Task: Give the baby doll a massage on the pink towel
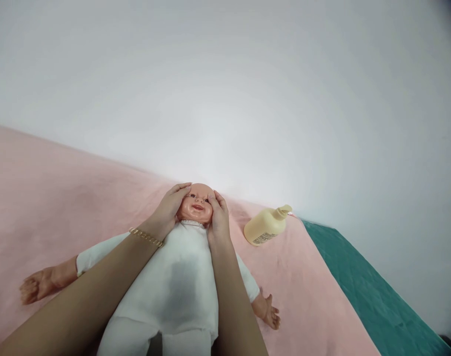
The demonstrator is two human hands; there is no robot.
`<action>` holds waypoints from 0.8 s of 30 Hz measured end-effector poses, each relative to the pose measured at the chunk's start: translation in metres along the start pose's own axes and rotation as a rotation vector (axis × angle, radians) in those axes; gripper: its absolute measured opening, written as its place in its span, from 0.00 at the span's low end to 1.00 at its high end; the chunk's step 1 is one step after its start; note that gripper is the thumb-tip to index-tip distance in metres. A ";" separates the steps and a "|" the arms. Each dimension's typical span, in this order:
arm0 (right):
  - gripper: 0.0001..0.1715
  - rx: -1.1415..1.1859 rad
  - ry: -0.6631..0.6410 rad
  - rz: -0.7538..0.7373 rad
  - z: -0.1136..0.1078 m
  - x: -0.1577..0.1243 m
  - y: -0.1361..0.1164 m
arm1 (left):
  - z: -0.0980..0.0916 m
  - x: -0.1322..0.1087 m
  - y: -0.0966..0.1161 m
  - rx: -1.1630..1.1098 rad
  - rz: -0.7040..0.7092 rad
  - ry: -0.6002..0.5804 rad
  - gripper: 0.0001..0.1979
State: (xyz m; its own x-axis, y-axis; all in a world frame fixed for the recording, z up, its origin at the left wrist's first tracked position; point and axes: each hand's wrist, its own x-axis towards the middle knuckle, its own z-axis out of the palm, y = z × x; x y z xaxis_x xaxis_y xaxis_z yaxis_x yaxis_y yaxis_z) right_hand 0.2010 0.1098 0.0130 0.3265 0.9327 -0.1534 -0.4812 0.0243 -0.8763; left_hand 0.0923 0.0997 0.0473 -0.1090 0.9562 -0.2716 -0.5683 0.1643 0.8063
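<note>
A baby doll [188, 277] with a white cloth body and a hard plastic head lies on its back, arms spread to both sides. My left hand [173, 205], below a gold bracelet [147, 237], cups the left side of the doll's head [199, 210], fingers curved along the temple. On the other side, my right hand [220, 217] holds the head, its thumb by the doll's eye. The head is gripped between both palms. A dark grey patch marks the doll's belly. My forearms partly cover its arms.
A pale yellow pump bottle [264, 227] stands to the right of the doll on a pink cloth [303, 287]. Beyond the cloth's right edge lies a green sheet [362, 277]. A plain white wall [225, 89] rises behind.
</note>
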 end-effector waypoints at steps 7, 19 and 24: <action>0.30 -0.010 0.003 0.017 0.000 0.000 -0.001 | 0.000 0.003 -0.003 -0.014 0.013 0.008 0.07; 0.28 -0.023 0.009 0.016 -0.001 0.001 -0.001 | -0.002 0.004 -0.003 -0.024 0.009 0.001 0.07; 0.28 -0.015 0.010 0.021 -0.001 0.001 -0.001 | -0.002 0.003 -0.002 -0.024 0.011 0.007 0.06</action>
State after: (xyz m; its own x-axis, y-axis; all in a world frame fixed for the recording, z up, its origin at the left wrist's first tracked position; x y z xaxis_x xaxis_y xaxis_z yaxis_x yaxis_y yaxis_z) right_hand 0.2028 0.1107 0.0135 0.3245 0.9293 -0.1762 -0.4759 -0.0005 -0.8795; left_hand 0.0918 0.1023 0.0438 -0.1214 0.9562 -0.2665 -0.5863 0.1476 0.7966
